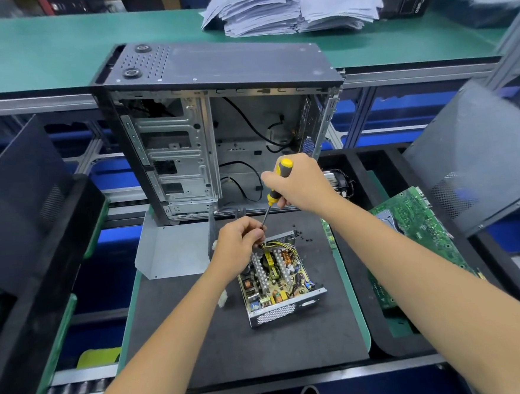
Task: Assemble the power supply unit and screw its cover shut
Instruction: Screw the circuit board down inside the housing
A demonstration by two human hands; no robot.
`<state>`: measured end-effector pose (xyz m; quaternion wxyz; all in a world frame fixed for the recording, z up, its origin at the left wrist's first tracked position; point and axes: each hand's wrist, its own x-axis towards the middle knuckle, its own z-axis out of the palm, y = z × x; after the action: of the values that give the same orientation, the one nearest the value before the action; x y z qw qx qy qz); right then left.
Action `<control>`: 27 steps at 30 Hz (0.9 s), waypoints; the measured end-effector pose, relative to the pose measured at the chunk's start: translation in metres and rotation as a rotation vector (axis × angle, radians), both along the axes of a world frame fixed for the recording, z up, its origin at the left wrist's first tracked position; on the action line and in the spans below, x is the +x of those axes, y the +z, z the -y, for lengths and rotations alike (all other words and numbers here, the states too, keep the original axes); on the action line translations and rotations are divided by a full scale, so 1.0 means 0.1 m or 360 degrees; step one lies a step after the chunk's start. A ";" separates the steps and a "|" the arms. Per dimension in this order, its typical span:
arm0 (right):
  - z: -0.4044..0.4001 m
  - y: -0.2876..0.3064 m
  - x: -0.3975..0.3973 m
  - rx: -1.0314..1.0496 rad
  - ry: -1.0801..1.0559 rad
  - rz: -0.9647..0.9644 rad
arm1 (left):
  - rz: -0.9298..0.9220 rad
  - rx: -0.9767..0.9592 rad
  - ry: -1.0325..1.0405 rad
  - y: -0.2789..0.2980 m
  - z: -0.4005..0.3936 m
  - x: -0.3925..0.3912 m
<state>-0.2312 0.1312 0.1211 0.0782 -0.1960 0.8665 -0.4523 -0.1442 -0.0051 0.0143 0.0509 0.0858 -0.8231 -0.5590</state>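
The open power supply unit [277, 285] lies on the black mat, its circuit board with coils and heat sinks exposed. My right hand [297, 182] grips a yellow-and-black screwdriver [277, 180], its shaft slanting down to the unit's far left corner. My left hand [240, 241] is curled at that corner, pinching near the screwdriver tip and the yellow wires; what it pinches is hidden. The grey metal cover [173, 252] lies to the left of the unit. Several small black screws [301, 237] lie loose beyond the unit.
An open computer case [217, 132] stands upright behind the mat [247, 345]. A green motherboard [415, 235] rests at the right, black side panels lean at both sides [21, 195] [480, 156]. Paper stacks [285, 7] lie on the far green bench.
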 end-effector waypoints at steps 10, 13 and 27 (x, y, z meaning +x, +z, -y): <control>-0.20 0.16 -0.06 0.0180 0.0654 0.0158 | 0.0052 -0.0575 -0.0416 0.02 -0.05 0.07; -0.27 0.21 -0.11 0.0249 0.0774 0.0232 | 0.0016 -0.0758 -0.0569 0.03 -0.09 0.07; -0.40 0.04 0.02 0.0506 0.0787 0.0143 | 0.0118 -0.1001 -0.0890 0.04 -0.27 0.03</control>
<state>-0.2297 0.1707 0.1246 0.2541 -0.3662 0.8482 -0.2863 -0.1413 0.0220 0.0182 -0.1087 -0.1404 -0.9465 -0.2694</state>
